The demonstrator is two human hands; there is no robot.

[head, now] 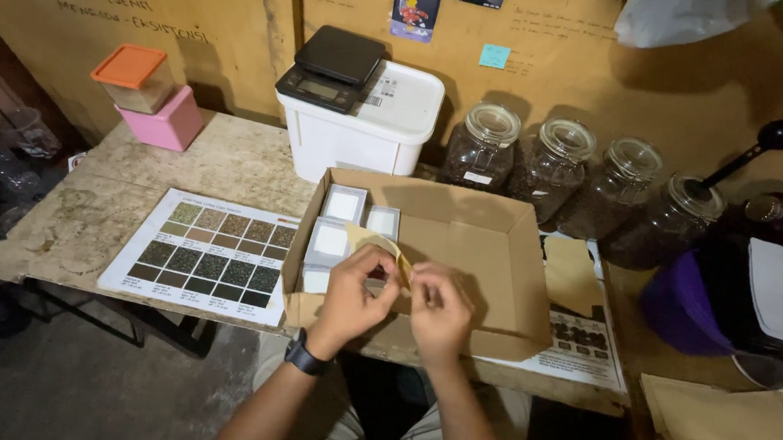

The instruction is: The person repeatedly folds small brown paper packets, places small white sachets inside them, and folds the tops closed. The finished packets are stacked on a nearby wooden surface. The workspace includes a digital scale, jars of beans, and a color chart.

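Left hand [349,294]: fingers curled in, pinching the near edge of a small tan paper pouch [374,243] between thumb and fingertips; a dark watch sits on the wrist
Right hand [440,307]: closed in a pinch on the same pouch's other edge, knuckles up, just beside the left hand and nearly touching it
Pouch: held up between both hands, over the near wall of the open cardboard box [495,279]; its top flap bows upward and away from the hands
Step in hand: as I judge it, the mouth of the pouch is being worked with both thumbs — whether opened or pressed shut I cannot tell
Next move calls for: a steady two-sided grip so the thin paper does not crease or tear, and enough lift to keep it off the box wall
Beyond the left hand: several small white clear-lidded boxes [330,241] in the box's far left corner
Left of the left hand: a printed sheet of sample swatches [216,246] flat on the worn table [88,222]
Farther beyond the hands: a white tub [360,138] bearing a black scale [332,67] — and a row of glass jars [555,170] of dark contents along the wall
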